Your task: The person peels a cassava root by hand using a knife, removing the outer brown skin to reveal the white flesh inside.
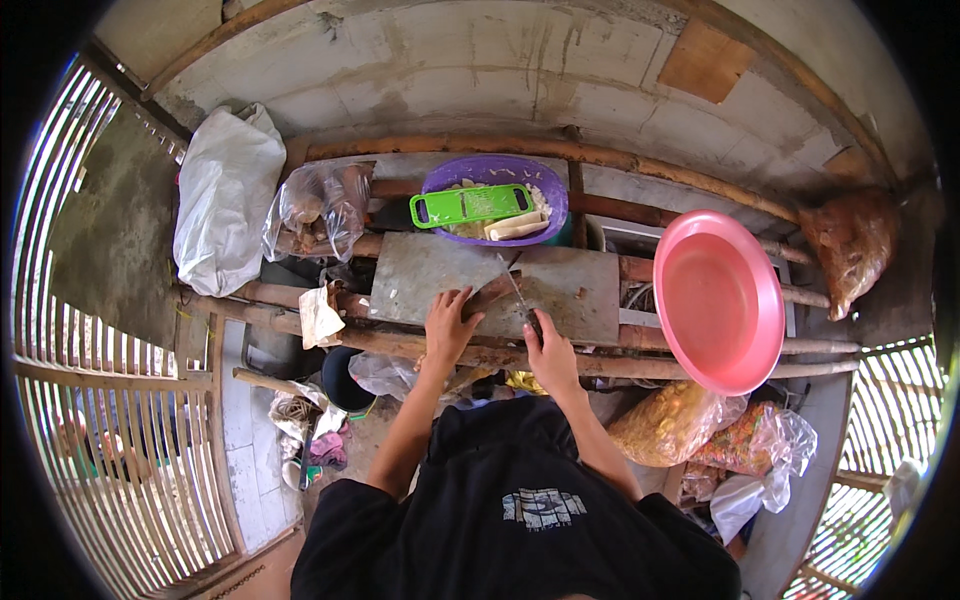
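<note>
My left hand (450, 322) is closed on the near end of a brown, rough-skinned root (492, 292), likely cassava, which lies on a grey board (410, 281). In my right hand (551, 356) is a knife (514, 285), gripped by its dark handle. Its thin blade points away from me and crosses the root's far end; whether it has cut in, I cannot tell. Beyond the board stands a purple basin (561, 198) with pale peeled pieces (517, 226) and shreds in it. A green grater (470, 206) rests across it.
At the right, a pink basin (712, 300) leans over the bamboo poles. White sack (230, 200) and a clear bag of brown roots (316, 212) stand at the left. Below the poles are a dark bucket (345, 380) and filled plastic bags (665, 425). A block wall (450, 95) closes the back.
</note>
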{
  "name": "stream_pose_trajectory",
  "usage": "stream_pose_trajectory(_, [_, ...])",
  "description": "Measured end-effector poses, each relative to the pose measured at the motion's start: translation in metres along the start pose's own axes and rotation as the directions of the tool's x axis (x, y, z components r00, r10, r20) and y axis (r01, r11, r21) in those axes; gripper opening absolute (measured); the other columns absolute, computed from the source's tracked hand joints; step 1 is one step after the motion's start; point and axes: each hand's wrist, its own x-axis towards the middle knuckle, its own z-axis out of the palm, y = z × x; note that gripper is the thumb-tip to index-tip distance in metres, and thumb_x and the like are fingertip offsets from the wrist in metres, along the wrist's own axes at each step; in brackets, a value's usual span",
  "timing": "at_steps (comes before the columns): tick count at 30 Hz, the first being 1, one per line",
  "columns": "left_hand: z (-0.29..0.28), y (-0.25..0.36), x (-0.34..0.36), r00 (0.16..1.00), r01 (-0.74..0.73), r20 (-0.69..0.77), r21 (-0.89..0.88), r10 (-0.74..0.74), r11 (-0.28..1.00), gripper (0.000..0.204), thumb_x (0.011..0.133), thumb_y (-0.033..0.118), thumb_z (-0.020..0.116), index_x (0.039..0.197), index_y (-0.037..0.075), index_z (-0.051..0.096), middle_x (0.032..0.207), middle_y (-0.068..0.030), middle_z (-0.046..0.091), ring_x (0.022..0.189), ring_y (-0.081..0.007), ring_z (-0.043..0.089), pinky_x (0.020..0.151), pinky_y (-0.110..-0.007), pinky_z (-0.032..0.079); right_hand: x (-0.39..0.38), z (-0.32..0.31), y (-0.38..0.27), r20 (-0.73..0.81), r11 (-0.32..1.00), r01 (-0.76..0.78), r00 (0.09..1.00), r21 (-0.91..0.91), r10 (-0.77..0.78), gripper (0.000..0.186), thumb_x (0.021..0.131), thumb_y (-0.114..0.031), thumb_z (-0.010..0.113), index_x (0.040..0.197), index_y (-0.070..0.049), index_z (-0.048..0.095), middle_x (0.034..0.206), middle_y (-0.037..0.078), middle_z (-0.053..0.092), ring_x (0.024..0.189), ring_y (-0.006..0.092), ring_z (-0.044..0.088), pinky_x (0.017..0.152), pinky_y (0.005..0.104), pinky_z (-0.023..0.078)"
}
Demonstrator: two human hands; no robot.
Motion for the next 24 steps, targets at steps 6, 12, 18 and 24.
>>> stream_pose_trajectory(6, [0.001, -0.003, -0.016, 0.993, 0.105, 0.058, -0.057, -0.102, 0.993, 0.037, 0.066, 0.021, 0.069, 0.099, 0.008, 0.061, 0.091, -0.0065, 0.058, 0.087, -0.0254, 0.052, 0.075, -0.035, 0.042, -0.003, -0.014, 0.000, 0.127, 0.989, -0.132, 0.984, 0.068, 0.123, 0.038, 0.089, -0.033, 0.043, 0.116, -0.006, 0.045, 0.077, 0.021, 0.061, 0.075, 0.0420, 0.056, 0.069, 0.0473, 0.043])
stream_pose_trajectory(12, [0.024, 0.015, 0.008, 0.999, -0.015, 0.049, -0.101, 0.020, 0.995, 0.035, 0.067, 0.020, 0.068, 0.099, 0.008, 0.062, 0.091, -0.0060, 0.059, 0.087, -0.0248, 0.052, 0.075, -0.035, 0.042, -0.002, -0.004, -0.001, 0.036, 0.996, 0.061, 0.997, 0.064, -0.063, 0.039, 0.089, -0.033, 0.041, 0.117, -0.006, 0.043, 0.084, 0.025, 0.059, 0.078, 0.0431, 0.056, 0.071, 0.0480, 0.043])
stream_pose_trajectory(18, [0.028, 0.016, 0.013, 0.996, -0.069, 0.053, -0.144, 0.077, 0.987, 0.034, 0.066, 0.018, 0.067, 0.098, 0.007, 0.062, 0.092, -0.0057, 0.058, 0.088, -0.0251, 0.052, 0.076, -0.035, 0.041, 0.000, -0.005, -0.004, 0.013, 0.993, -0.088, 0.996, 0.079, 0.088, 0.041, 0.090, -0.034, 0.038, 0.119, -0.006, 0.041, 0.083, 0.024, 0.060, 0.079, 0.0431, 0.056, 0.072, 0.0482, 0.042])
stream_pose_trajectory(24, [0.032, 0.011, 0.018, 0.989, -0.107, 0.072, -0.275, 0.131, 0.956, 0.031, 0.067, 0.014, 0.067, 0.095, 0.003, 0.061, 0.093, -0.0082, 0.060, 0.088, -0.0279, 0.052, 0.075, -0.035, 0.043, -0.003, -0.005, -0.005, -0.029, 0.999, -0.044, 0.999, -0.020, 0.044, 0.040, 0.090, -0.031, 0.037, 0.120, -0.004, 0.039, 0.083, 0.024, 0.059, 0.082, 0.0456, 0.053, 0.075, 0.0494, 0.040])
